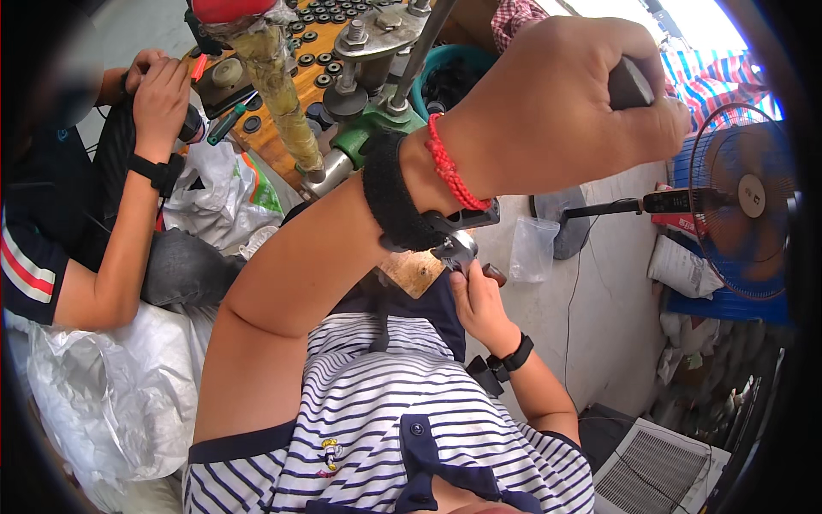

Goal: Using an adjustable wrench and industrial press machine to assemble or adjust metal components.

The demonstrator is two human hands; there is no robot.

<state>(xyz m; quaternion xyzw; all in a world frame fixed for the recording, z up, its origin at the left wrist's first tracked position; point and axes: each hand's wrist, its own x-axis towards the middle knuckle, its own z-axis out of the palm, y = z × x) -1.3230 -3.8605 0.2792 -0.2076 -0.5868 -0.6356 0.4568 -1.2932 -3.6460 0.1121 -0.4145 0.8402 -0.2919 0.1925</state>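
Note:
My left hand (565,103) is raised high across the view at the right, its fist wrapped round a dark handle (630,84). Only the handle's blunt end shows; whatever it belongs to is hidden. Lower down, my right hand (486,313) pinches a shiny metal piece (457,248) with its thumb on top. A brown rounded end (494,274) sticks out beside those fingers. Below the metal piece is a wooden block (413,272), partly covered by my left forearm.
A green press (377,120) with a tape-wrapped lever (276,94) stands ahead. Small black round parts (324,80) cover a wooden table (295,103). At the left a co-worker's hands (163,98) are together. A teal basin (454,64) and a fan (745,197) stand to the right.

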